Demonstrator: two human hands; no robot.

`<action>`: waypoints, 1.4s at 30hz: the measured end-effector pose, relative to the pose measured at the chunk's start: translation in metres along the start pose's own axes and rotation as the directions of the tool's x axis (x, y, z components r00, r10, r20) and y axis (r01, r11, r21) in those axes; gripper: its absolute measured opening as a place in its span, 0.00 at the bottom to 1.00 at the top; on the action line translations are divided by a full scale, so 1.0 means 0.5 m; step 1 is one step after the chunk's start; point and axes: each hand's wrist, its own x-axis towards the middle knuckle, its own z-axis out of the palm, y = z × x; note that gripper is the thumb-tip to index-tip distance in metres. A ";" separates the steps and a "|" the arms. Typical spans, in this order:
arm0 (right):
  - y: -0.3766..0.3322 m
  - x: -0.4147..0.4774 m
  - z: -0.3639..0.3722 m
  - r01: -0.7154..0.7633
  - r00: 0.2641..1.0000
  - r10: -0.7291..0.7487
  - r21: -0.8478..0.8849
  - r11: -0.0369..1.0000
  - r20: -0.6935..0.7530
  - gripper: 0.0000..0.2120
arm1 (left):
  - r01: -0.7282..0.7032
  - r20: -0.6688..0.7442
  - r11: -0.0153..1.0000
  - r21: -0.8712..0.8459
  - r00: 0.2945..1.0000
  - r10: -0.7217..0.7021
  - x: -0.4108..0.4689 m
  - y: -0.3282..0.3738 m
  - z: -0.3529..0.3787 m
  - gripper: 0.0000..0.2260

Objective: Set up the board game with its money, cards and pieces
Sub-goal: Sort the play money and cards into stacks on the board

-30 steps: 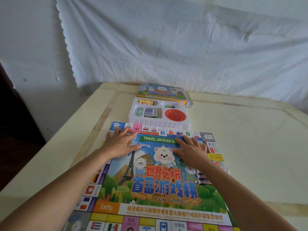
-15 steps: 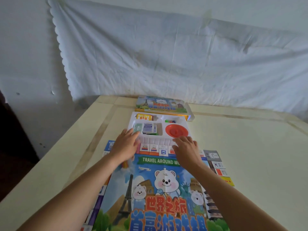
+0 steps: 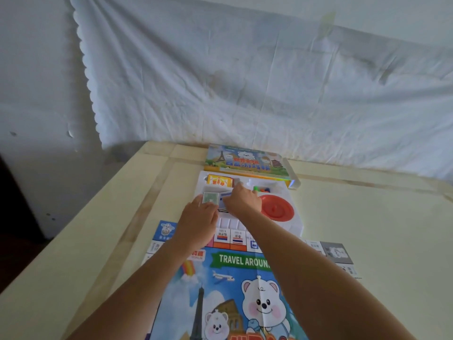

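The colourful paper game board lies flat on the table in front of me. Beyond it sits the white plastic tray with a red spinner dish, yellow cards, small coloured pieces and stacks of money. My left hand reaches into the tray and holds a green money stack by its near edge. My right hand is curled over the blue money stack beside it, fingers pinching its edge.
The game's box lid lies behind the tray near the table's far edge. A white cloth hangs on the wall behind. The cream table stretches bare to the right; its left edge drops to a dark floor.
Both hands left the board and reached forward into the tray, closing on the money stacks. The camera tilted up and moved nearer the tray.
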 end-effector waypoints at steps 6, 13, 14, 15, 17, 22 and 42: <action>-0.024 0.004 0.018 -0.078 0.993 0.084 0.065 0.995 -0.082 0.25 | -0.024 -0.013 1.000 0.006 1.000 0.024 0.003 -0.004 0.003 0.16; -0.014 0.002 -0.009 -0.163 0.980 0.197 0.483 0.860 -0.022 0.05 | -0.007 0.006 1.000 0.004 1.000 0.007 0.001 -0.002 0.000 0.17; -0.010 0.003 -0.016 -0.180 0.977 0.213 0.506 0.844 -0.007 0.08 | -0.006 0.012 1.000 0.004 1.000 0.006 0.000 -0.001 -0.002 0.17; -0.006 0.002 -0.020 -0.190 0.976 0.219 0.526 0.829 0.007 0.09 | -0.008 0.017 1.000 0.008 1.000 0.008 -0.001 0.000 -0.003 0.17; -0.004 0.001 -0.026 -0.205 0.974 0.223 0.539 0.817 0.032 0.06 | -0.011 0.023 1.000 0.018 1.000 0.010 -0.002 0.002 -0.005 0.17; -0.003 0.006 -0.024 -0.166 0.986 0.154 0.445 0.880 0.062 0.03 | 0.009 0.034 0.999 0.037 0.999 -0.010 -0.003 0.006 -0.011 0.16; -0.062 -0.045 -0.099 -0.244 0.926 -0.205 0.915 0.320 0.318 0.10 | 0.069 0.194 -0.374 -0.925 0.932 -0.308 0.007 0.048 -0.099 0.11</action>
